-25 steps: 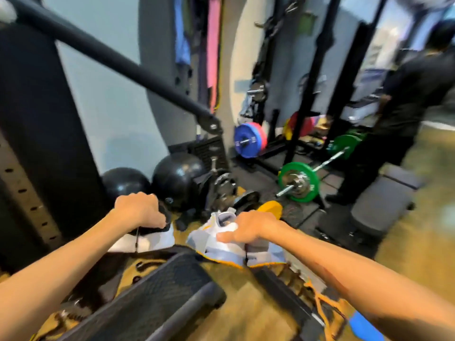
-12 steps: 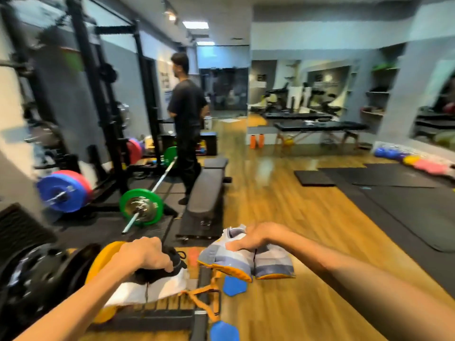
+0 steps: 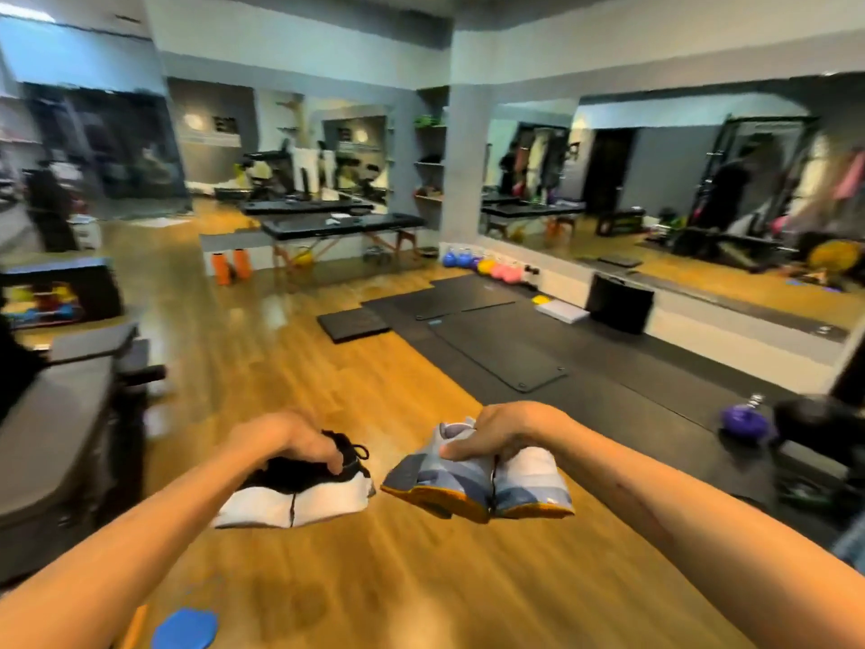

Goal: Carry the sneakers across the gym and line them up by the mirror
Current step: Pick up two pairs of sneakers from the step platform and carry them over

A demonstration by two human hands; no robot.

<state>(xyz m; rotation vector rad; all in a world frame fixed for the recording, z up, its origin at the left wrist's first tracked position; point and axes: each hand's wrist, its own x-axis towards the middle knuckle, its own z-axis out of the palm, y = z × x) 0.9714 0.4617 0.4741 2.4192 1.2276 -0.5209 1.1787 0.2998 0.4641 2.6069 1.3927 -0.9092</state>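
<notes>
Head view, wide and partly blurred. Far left, an open-fronted dark box [image 3: 61, 292] with blurred yellow, red and blue items inside, too smeared to name. Far middle, wall shelves [image 3: 429, 163] with small dark and green objects, not clear enough to identify.

Both forearms reaching forward from the near corners, bare, meeting low in the middle of the scene above the wooden floor [image 3: 290, 367]. Left hand [image 3: 285, 442] palm down, knuckles up, fingers curled shut over the collars of the black sneakers with white soles [image 3: 299, 494], the two shoes pinched together side by side, soles facing the camera, a black lace loop sticking out to the right. Right hand [image 3: 501, 430] likewise palm down, closed tight on the tops of the grey-blue sneakers with yellow-edged soles [image 3: 477, 484], thumb pressed on the near side of the left shoe, both shoes hanging below the fist. The two pairs just beside each other, not touching, held in the air.

Farther right, black mats [image 3: 496, 339] on the floor, and beyond them the long wall mirror [image 3: 702, 194] above a low pale ledge. Coloured kettlebells [image 3: 487, 269] lined up at the mirror's far-left end. Grey bench [image 3: 61, 414] near left. Blue flat disc [image 3: 185, 627] on the floor at the near edge. Person in dark clothes [image 3: 49, 203] standing far left.
</notes>
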